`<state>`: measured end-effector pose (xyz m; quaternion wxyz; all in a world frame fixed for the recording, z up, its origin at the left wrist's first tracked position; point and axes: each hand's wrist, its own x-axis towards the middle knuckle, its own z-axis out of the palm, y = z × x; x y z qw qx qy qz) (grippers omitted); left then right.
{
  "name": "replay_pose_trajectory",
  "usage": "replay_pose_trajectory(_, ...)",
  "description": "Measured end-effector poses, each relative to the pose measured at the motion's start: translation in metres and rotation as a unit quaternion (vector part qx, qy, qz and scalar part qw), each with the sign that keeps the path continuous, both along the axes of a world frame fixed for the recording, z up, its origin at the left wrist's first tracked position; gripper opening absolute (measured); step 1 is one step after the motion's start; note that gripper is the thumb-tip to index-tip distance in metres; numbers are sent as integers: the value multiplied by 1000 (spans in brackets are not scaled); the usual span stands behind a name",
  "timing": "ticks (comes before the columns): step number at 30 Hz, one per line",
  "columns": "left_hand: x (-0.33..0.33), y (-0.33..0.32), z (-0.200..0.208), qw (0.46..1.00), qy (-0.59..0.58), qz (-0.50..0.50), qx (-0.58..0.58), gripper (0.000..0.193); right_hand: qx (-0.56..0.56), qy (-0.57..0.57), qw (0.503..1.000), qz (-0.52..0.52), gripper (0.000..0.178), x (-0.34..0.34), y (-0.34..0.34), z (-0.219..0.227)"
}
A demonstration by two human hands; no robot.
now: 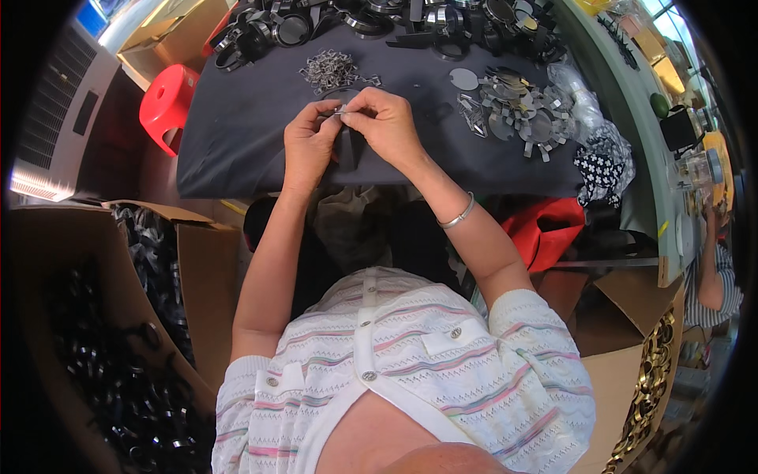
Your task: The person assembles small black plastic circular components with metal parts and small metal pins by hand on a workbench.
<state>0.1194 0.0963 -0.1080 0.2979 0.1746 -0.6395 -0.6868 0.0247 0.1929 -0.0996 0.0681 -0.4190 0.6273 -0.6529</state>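
Observation:
My two hands meet over the dark cloth-covered table (245, 134). My left hand (306, 146) and my right hand (385, 126) both pinch a small silvery metal piece (339, 111) between thumb and fingertips. Its exact kind is too small to tell. Beneath my hands lies a dark part (347, 150) with a long flat strip, partly hidden by my fingers. Just beyond them sits a heap of small wire-like metal clips (328, 71). To the right is a pile of flat grey metal discs with tabs (529, 114).
Black-and-silver round parts (450, 31) crowd the table's far side. A red stool (170, 103) stands left. Cardboard boxes hold black parts (118, 371) at lower left and gold-coloured parts (651, 379) at lower right. Another person's arm (711, 276) shows at far right.

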Motion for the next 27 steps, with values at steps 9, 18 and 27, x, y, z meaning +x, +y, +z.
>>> replay_pose_trajectory(9, -1, -4, -3, 999, -36, 2, 1, 20, 257, 301, 890, -226, 6, -53, 115, 19)
replay_pose_trajectory(18, -1, -8, -5, 1000, -18, -6, 1, 19, 464, 509, 699, -191, 5, -71, 146, 14)
replay_pose_trajectory(27, -3, 0, -2, 1000, -2, 14, 21, 13, 495, 563, 653, -107, 5, -86, 143, 23)
